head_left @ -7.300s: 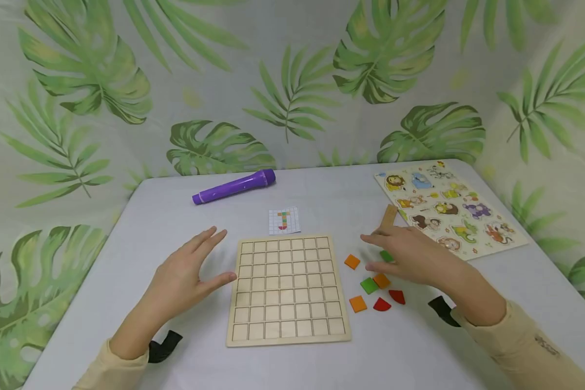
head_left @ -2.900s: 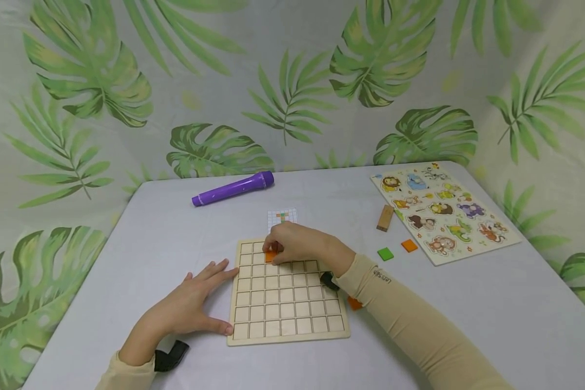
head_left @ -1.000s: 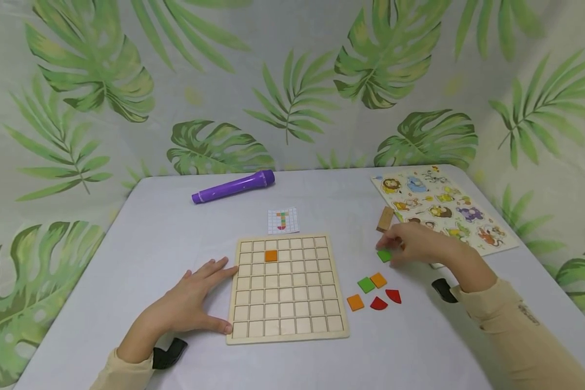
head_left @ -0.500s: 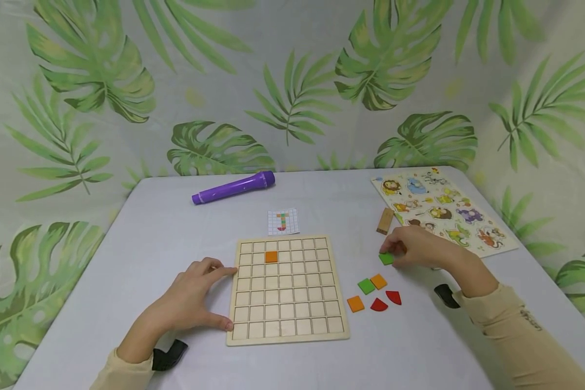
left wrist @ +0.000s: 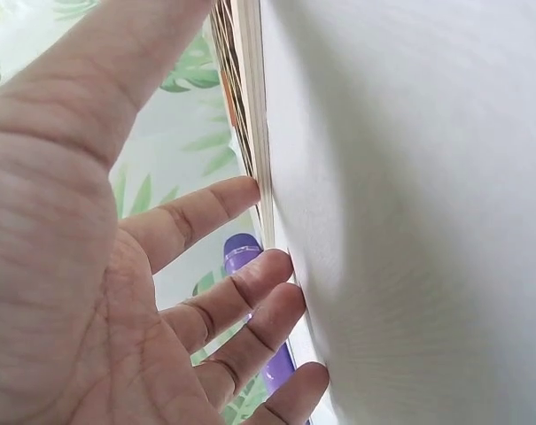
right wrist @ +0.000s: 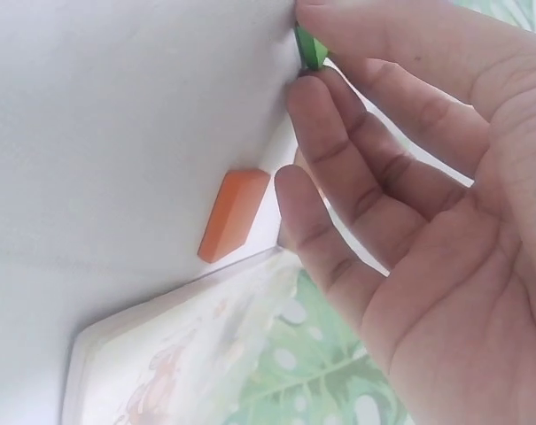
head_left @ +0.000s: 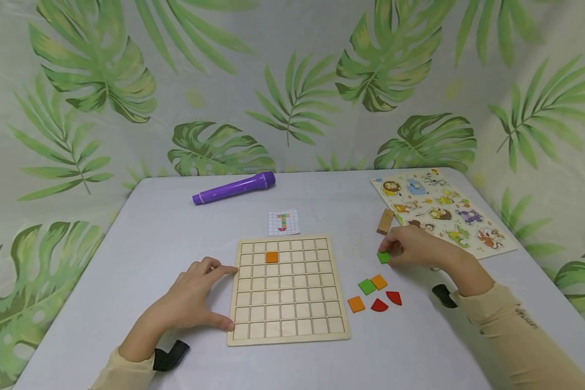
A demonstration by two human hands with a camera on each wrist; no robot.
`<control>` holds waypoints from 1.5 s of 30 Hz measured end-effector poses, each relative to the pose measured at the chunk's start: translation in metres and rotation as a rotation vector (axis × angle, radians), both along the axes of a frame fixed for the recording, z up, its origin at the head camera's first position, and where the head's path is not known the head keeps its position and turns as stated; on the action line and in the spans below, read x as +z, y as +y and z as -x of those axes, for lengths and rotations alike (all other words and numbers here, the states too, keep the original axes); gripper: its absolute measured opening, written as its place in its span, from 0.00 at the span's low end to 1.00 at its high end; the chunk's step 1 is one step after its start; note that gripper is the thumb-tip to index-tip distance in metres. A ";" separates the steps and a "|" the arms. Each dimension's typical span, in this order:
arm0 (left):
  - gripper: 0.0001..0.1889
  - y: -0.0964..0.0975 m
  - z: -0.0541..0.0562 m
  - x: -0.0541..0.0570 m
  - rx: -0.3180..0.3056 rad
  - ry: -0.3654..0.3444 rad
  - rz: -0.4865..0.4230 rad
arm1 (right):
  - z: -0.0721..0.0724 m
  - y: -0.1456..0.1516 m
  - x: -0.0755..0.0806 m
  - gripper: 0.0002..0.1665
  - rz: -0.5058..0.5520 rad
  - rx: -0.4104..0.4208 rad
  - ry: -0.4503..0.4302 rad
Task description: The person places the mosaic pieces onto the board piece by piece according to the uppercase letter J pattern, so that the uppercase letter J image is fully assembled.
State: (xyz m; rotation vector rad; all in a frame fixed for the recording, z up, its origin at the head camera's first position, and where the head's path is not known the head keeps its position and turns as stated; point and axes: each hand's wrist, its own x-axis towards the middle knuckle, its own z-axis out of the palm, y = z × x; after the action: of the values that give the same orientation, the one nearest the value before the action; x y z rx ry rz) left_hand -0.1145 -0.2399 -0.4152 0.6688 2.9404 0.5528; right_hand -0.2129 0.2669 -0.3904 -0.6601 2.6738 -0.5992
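A wooden grid board [head_left: 341,325] lies flat on the table, with one orange square tile [head_left: 271,257] in a cell of its second row. My left hand [head_left: 187,298] rests at the board's left edge, thumb and forefinger touching it, fingers fairly straight. To the right of the board, my right hand [head_left: 421,249] pinches a green square tile [head_left: 383,258] between thumb and fingers. That green tile [right wrist: 310,48] shows edge-on in the right wrist view. Another orange tile [right wrist: 235,215] lies below those fingers there; the hand hides it in the head view.
Nearer me lie a second green tile [head_left: 367,286], orange tiles [head_left: 356,304] and red quarter-round pieces [head_left: 379,305]. A small pattern card [head_left: 284,222] sits behind the board. A purple toy microphone [head_left: 234,188], wooden block [head_left: 385,221] and animal puzzle board [head_left: 487,249] are farther back.
My right hand set an orange tile into the board, then went back right and took hold of a green tile. My left hand came to the board's left edge and stayed.
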 end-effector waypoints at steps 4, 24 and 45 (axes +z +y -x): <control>0.59 0.000 0.000 0.000 -0.001 0.000 0.000 | 0.003 -0.004 -0.001 0.11 -0.018 0.009 0.015; 0.50 0.002 0.003 0.001 -0.072 -0.200 -0.199 | 0.009 -0.058 0.018 0.11 0.016 0.154 0.111; 0.53 0.002 0.003 -0.002 -0.054 -0.220 -0.221 | 0.024 -0.157 0.012 0.15 0.073 0.297 0.091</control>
State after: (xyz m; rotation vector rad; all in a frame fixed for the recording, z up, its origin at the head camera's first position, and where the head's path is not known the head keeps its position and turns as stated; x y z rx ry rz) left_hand -0.1177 -0.2375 -0.4169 0.6579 2.6738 0.8929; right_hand -0.2374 0.1103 -0.3787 -1.1047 2.5722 -0.5974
